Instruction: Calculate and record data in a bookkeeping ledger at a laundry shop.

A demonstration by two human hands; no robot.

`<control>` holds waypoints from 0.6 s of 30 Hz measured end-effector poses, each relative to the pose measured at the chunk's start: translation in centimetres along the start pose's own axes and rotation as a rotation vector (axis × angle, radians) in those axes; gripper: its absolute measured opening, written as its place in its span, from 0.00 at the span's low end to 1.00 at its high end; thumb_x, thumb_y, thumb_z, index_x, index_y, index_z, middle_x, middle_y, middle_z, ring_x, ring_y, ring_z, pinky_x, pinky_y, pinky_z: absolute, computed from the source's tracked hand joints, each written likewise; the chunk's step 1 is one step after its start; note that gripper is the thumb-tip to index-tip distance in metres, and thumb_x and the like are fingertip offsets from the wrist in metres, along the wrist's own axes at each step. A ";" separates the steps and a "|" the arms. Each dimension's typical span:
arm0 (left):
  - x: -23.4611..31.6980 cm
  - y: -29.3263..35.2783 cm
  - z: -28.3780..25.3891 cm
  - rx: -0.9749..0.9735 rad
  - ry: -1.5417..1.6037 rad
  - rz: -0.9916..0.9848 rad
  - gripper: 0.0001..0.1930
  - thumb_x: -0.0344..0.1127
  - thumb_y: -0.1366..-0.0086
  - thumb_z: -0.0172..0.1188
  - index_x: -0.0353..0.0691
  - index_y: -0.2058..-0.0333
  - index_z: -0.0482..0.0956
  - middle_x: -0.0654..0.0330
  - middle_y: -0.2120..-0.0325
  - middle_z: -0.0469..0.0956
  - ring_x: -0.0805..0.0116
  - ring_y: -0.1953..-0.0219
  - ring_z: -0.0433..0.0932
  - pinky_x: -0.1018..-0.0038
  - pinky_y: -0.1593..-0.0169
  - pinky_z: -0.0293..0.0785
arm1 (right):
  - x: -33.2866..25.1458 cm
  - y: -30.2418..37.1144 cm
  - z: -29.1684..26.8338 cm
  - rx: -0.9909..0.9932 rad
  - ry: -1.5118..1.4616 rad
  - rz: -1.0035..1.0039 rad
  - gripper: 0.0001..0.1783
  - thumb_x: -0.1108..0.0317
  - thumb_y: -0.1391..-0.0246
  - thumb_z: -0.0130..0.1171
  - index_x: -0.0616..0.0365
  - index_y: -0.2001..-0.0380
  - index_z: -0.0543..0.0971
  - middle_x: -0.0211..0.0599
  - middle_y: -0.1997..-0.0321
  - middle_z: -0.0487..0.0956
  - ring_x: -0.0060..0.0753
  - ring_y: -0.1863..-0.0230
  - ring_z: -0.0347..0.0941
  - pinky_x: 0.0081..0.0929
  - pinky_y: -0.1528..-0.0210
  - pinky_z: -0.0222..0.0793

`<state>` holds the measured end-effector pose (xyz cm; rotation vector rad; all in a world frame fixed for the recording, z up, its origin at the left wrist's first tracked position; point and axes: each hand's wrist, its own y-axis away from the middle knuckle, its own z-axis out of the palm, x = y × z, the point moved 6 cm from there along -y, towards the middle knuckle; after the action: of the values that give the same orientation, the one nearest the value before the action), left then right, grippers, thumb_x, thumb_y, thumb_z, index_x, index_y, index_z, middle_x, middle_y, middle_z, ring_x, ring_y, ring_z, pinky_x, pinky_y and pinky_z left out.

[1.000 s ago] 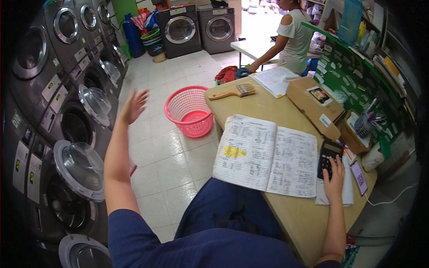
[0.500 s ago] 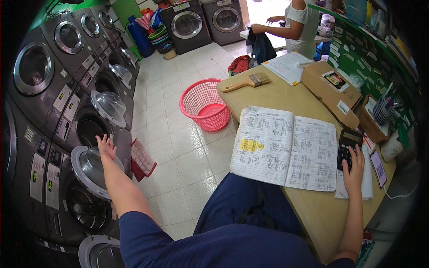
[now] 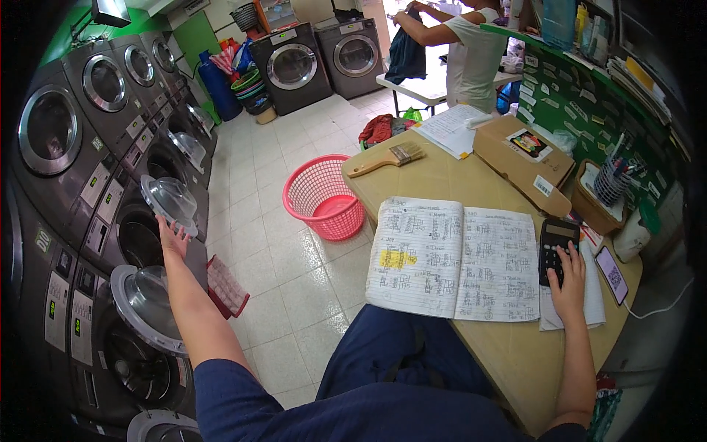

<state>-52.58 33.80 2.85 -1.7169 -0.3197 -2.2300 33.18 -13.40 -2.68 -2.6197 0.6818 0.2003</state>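
Calculator (image 3: 552, 250): lay on the near right of the table (image 3: 486, 361), right of the notebook (image 3: 453, 261); black, with a display at its far end.
Handling: judged light, stiff and flat; the case might have slid if pushed, and the display was judged its most fragile part.
Hold: best taken by the two long side edges, clear of keys and display; the left edge was exposed, while the right hand (image 3: 568, 283) covered the near right part.
Right hand: lay palm down, fingers loosely spread over the keys; no grip seen.
Left hand: (image 3: 171, 239) was stretched out to the left, fingers spread, nothing held; nearest thing was a clear door (image 3: 169, 200), contact could not be told.
Calculator markings: too small to read.
Notebook writing: handwritten columns on both pages, partly legible, not transcribed; one yellow-marked patch, left page.
Phone (image 3: 611, 274): lay right of the calculator; screen showed a square code.
Box (image 3: 519, 158): far right of the table; carried a picture label and a barcode label.
Machines (image 3: 50, 131): far left; bore small tags and lit green readouts.
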 end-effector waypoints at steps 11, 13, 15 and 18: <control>4.1 -4.3 7.0 -0.077 -0.035 0.271 0.42 0.69 0.35 0.56 0.56 0.29 0.59 0.65 0.30 0.59 0.62 0.42 0.71 0.68 0.44 0.64 | 0.5 -0.3 0.3 -0.006 -0.043 0.033 0.29 0.59 0.38 0.58 0.50 0.34 0.70 0.41 0.24 0.58 0.62 0.26 0.50 0.52 0.25 0.47; 5.2 -4.8 9.0 -0.099 -0.094 0.316 0.32 0.66 0.31 0.49 0.53 0.36 0.72 0.67 0.36 0.69 0.68 0.41 0.70 0.70 0.44 0.62 | 0.3 -0.3 0.2 0.004 -0.050 0.011 0.29 0.59 0.38 0.58 0.50 0.35 0.70 0.41 0.24 0.58 0.62 0.26 0.51 0.52 0.25 0.47; 5.7 -4.2 12.3 -0.351 -0.287 0.368 0.31 0.64 0.27 0.42 0.50 0.40 0.77 0.67 0.40 0.75 0.72 0.40 0.70 0.70 0.42 0.59 | 0.2 -0.6 0.1 0.011 -0.064 0.009 0.29 0.60 0.38 0.58 0.50 0.35 0.70 0.41 0.24 0.58 0.62 0.26 0.51 0.51 0.25 0.47; 4.5 0.4 19.0 -0.782 -0.330 0.339 0.33 0.61 0.25 0.36 0.45 0.39 0.76 0.64 0.39 0.75 0.69 0.35 0.67 0.67 0.34 0.52 | 0.2 0.3 -0.2 0.010 -0.075 0.010 0.28 0.60 0.39 0.58 0.51 0.35 0.70 0.41 0.24 0.58 0.62 0.27 0.51 0.51 0.25 0.47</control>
<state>-36.43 39.71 12.07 -2.2868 0.8274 -1.9200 33.19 -13.78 -2.64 -2.5857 0.6692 0.2953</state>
